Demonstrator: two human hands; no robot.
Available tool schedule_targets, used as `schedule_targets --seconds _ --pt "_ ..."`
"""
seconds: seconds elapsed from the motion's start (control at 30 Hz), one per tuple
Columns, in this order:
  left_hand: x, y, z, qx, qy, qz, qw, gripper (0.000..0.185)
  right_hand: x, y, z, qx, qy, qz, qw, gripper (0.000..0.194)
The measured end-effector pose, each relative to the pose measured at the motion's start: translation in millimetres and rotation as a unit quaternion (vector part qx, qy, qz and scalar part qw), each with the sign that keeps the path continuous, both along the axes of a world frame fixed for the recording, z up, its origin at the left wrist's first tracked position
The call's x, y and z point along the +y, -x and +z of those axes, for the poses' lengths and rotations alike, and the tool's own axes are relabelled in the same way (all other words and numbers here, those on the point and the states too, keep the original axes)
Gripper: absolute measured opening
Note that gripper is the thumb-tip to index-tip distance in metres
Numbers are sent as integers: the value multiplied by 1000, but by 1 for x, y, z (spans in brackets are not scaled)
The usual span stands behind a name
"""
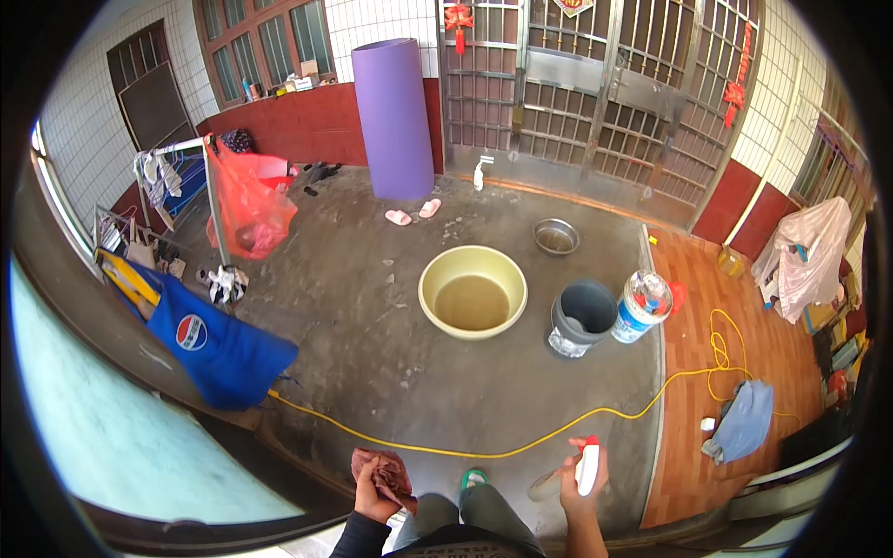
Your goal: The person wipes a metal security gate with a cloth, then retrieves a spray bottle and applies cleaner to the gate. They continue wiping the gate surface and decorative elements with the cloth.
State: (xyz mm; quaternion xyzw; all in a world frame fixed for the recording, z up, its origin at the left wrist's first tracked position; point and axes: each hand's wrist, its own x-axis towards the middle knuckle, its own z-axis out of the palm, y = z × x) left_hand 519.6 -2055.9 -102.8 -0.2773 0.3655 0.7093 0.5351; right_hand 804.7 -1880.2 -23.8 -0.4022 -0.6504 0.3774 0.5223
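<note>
My left hand (377,497) grips a crumpled reddish-brown cloth (386,474) low in the view, left of my legs. To the right, my right hand (587,488) is closed around a spray bottle with a white and red trigger head (589,469); its translucent body (546,485) is partly hidden by the hand. Ahead of me on the concrete floor stands a large pale yellow basin (474,258) with a little murky liquid at its bottom. A dark grey bucket (584,307) is to its right, beside a white pail (638,324) full of litter.
A yellow cord (446,453) crosses the floor before my feet. A steel bowl (556,237) lies near the barred metal door (565,111). Pink slippers (398,217) sit by a rolled purple mat (394,118). Blue cloth (745,422) lies on the wood-look flooring (698,390).
</note>
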Motion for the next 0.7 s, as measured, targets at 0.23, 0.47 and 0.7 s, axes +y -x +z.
schedule_targets --seconds 0.23,0.47,0.7 --pt "119 112 -19 54 -67 -3 996 22 160 85 20 -11 -19 -32 999 34" --pt "308 225 -17 39 -50 -54 997 21 286 142 36 17 -25 -73 997 43" --pt "521 242 6 41 -91 -169 981 23 399 141 26 38 -9 -117 992 45"
